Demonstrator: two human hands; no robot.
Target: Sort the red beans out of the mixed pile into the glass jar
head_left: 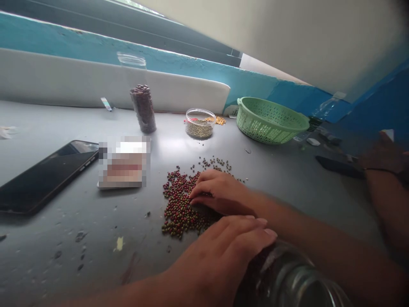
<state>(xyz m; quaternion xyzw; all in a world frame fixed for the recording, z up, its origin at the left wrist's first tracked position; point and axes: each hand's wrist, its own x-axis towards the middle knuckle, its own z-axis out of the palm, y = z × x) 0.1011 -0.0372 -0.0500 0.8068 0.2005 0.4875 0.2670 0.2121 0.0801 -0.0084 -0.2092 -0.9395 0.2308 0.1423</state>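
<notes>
A spread of mixed small red and green beans (pixel 179 200) lies on the grey table. My right hand (pixel 220 189) reaches in from the right, its thumb and fingertips pinched together at the beans; what is between them is hidden. My left hand (pixel 220 251) comes from the lower left, fingers curved over a clear jar (pixel 297 273) at the bottom edge. The jar looks tilted, with its ringed mouth toward the lower right; dark contents show dimly near my palm. A few green beans (pixel 220 162) lie scattered beyond the pile.
Further back stand a tall clear jar of dark beans (pixel 142 106), a low round tub of green beans (pixel 200 128), yellow kernels (pixel 220 120) and a green basket (pixel 271 123). A phone (pixel 47 175) and a blurred-out packet (pixel 124 166) lie left. Another person's hand (pixel 381 153) is at right.
</notes>
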